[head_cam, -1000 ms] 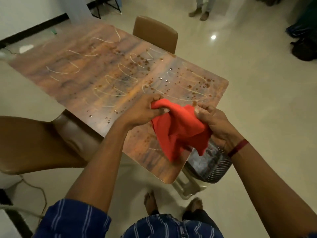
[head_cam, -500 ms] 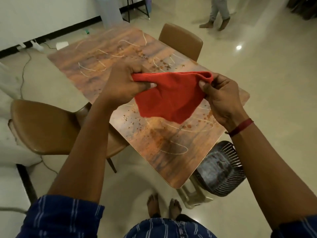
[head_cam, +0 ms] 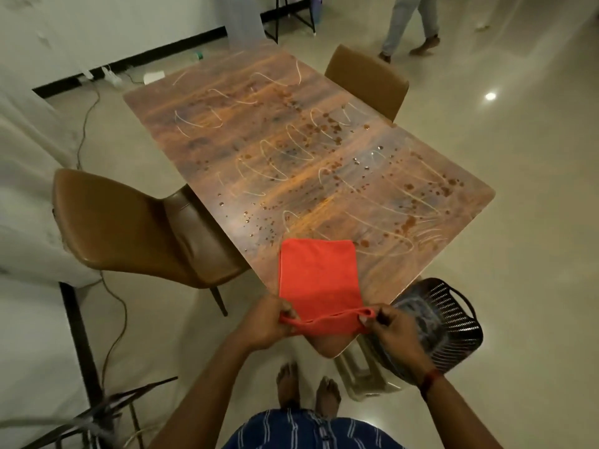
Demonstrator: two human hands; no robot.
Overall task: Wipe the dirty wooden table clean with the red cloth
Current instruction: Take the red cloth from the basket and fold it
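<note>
Table: long rectangular dark-brown wooden table (head_cam: 227,124), top covered in brown spots, pale looping streaks and some clear droplets.
Cloth: flat rectangular red cloth (head_cam: 319,280) spread on the table's near corner. Far edge lies on the top among the stains; near edge is lifted off and stretched between both hands.
Left hand: left hand (head_cam: 269,322) pinches the cloth's near-left corner, fingers curled round the fabric.
Right hand: right hand (head_cam: 393,328) pinches the near-right corner, thumb on top; dark red band (head_cam: 429,380) on the wrist.
Basket: black perforated plastic basket (head_cam: 453,319) with a handle, just beside the near-right table corner, sitting on a white plastic stool (head_cam: 363,374).
Chairs: tan leather chair (head_cam: 136,228) at the table's left side, seat partly under the top; second tan chair back (head_cam: 366,81) at the opposite side.
Wearer: bare feet (head_cam: 308,384) on pale glossy floor, blue striped garment (head_cam: 308,429) at the bottom edge.
Background: legs of another person (head_cam: 406,24) at the top; cables (head_cam: 86,124) on the floor at left.
</note>
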